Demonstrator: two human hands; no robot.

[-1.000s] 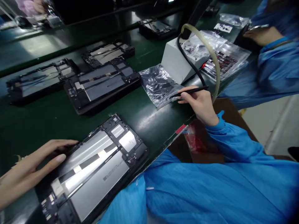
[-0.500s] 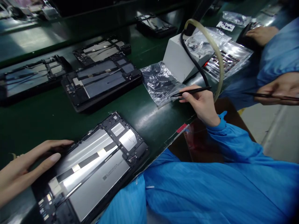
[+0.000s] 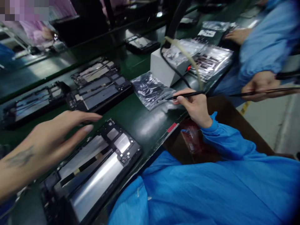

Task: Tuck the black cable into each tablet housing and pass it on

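Note:
My left hand (image 3: 63,134) hovers over the upper left edge of an opened tablet (image 3: 98,181), its thumb and forefinger apart and holding nothing. The tablet lies aslant near the table's front edge, showing silver battery panels, dark strips and black board areas. Farther right, my right hand (image 3: 193,106) is closed around black tweezers (image 3: 173,97). Their tips point left, over the near right part of a clear plastic bag (image 3: 148,89). Whether the tips touch the bag or hold a small part, I cannot tell.
More opened tablets (image 3: 100,93) lie at the back left. Beyond the bag stands a white box (image 3: 161,67) with a red light, a cable and a yellowish hose (image 3: 184,51). A co-worker's hand (image 3: 260,86) holds a thin dark tool at right, near bagged parts (image 3: 215,61).
My left hand has lifted from the tablet's left side and moved right and farther over it. My right hand keeps the tweezers at the bag. The view has shifted.

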